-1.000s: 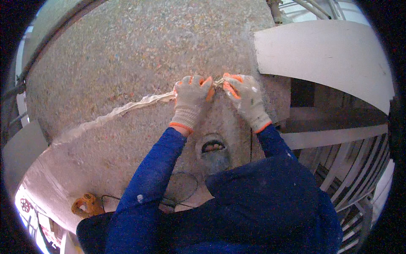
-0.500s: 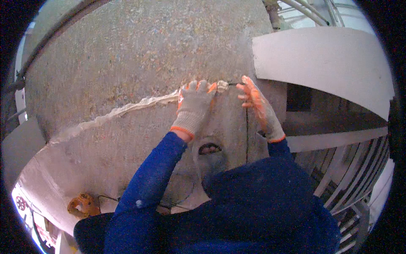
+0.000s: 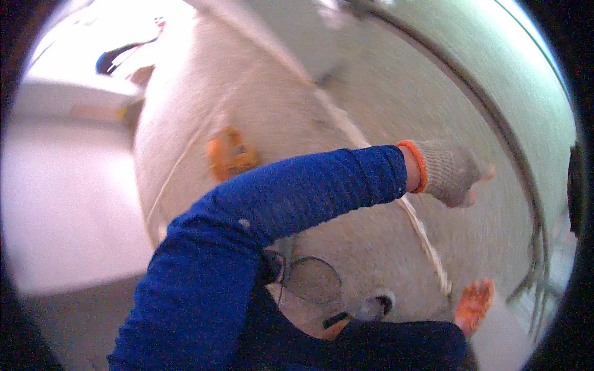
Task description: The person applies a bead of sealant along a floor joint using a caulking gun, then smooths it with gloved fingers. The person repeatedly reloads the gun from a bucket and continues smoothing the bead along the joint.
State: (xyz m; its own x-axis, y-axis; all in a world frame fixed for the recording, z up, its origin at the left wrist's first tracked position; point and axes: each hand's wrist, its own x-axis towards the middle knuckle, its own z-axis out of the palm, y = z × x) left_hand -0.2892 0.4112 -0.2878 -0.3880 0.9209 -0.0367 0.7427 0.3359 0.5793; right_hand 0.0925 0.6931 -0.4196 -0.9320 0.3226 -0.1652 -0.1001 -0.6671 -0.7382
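My left hand (image 3: 448,173), in a grey knit glove with an orange cuff, reaches out to the right over the rough grey-brown surface. Its fingers are smeared by motion, and I see nothing clearly held in it. The blue sleeve (image 3: 309,191) crosses the middle of the view. A cream-coloured strip of soft-looking filler (image 3: 421,232) runs along the seam under and beyond that wrist. Low on the right is my right hand (image 3: 475,306), its orange-coated glove palm showing, the fingers extended and nothing visible in them. It is close to the strip's near end.
An orange tool-like object (image 3: 232,154) lies on the pale curved surface beyond my left arm. Nearer are a thin looped cable (image 3: 337,275) and a grey rounded object with a dark opening (image 3: 374,306). A dark curved pipe (image 3: 513,142) arcs at right; a white panel (image 3: 74,198) stands left.
The view has swung to the left. My left hand has come off the filler strip and away from my right hand. The orange object now appears nearer the middle.
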